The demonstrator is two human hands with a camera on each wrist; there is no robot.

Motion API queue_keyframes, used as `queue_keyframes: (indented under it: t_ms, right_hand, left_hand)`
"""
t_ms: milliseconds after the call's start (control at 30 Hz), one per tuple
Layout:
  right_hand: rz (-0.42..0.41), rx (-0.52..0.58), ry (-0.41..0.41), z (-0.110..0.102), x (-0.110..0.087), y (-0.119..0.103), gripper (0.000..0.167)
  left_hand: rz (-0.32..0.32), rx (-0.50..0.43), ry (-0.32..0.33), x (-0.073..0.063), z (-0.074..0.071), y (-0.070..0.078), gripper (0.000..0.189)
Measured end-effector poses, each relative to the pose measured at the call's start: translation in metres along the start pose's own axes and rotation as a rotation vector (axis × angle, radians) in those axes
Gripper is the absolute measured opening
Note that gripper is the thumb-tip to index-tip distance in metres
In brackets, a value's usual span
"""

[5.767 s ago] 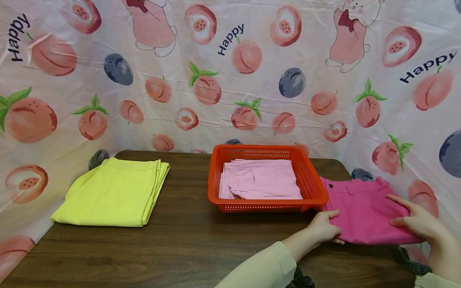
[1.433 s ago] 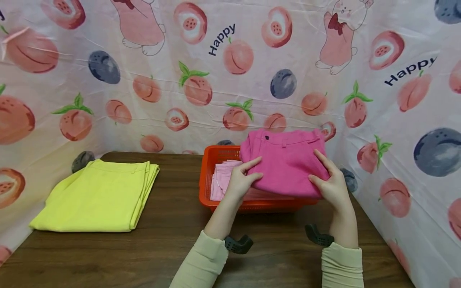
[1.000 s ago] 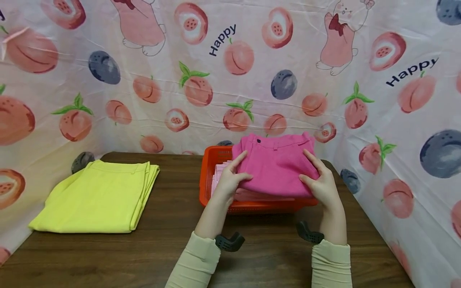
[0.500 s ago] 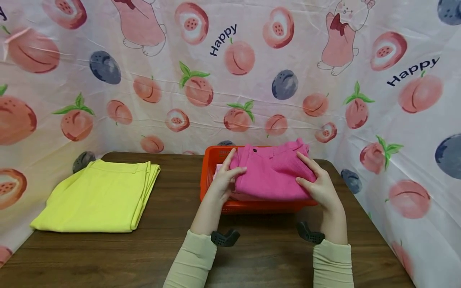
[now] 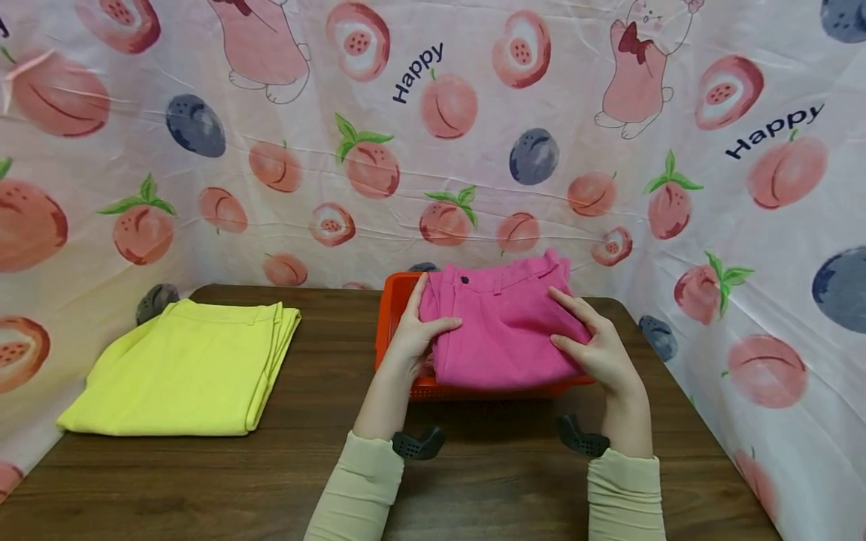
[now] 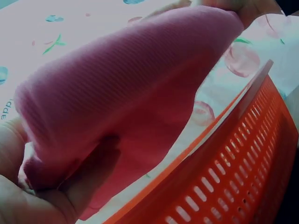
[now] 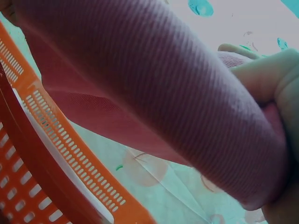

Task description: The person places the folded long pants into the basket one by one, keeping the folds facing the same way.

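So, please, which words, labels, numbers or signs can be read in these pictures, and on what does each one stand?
"Happy": cloth, back, centre.
"Happy": cloth, right side.
Cut off, unreadable: letter, cloth, head view's left edge.
Cut off, unreadable: letters, cloth, left wrist view.
None readable on the pink garment, yellow garment or basket.

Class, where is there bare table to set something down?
Bare tabletop lies between the yellow garment and orange basket, in front of that garment, and between the forearms. Crowded: above the basket, where the left hand and right hand hold the pink garment.
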State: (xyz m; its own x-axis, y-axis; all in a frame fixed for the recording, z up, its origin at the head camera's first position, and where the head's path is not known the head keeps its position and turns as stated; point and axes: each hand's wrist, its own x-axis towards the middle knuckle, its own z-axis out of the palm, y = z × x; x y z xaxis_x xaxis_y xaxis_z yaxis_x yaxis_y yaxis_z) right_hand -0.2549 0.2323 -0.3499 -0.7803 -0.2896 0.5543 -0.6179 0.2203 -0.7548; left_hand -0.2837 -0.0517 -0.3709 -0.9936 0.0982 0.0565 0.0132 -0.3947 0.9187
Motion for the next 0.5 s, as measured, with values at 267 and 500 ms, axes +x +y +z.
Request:
queue_keyframes:
  t_ms: [267,500]
  right_hand:
    - [-0.012,-0.003,0.015,0.002,-0.001,-0.006,0.062]
    - [0.035,-0.013,0.05,0.004,-0.001,-0.015,0.059]
  left_hand:
    - [-0.058,0.151,-0.109,-0.005,-0.003,0.005,0.071]
    - [-0.11,0.075,-0.078,-0.008,0.0,0.005,0.065]
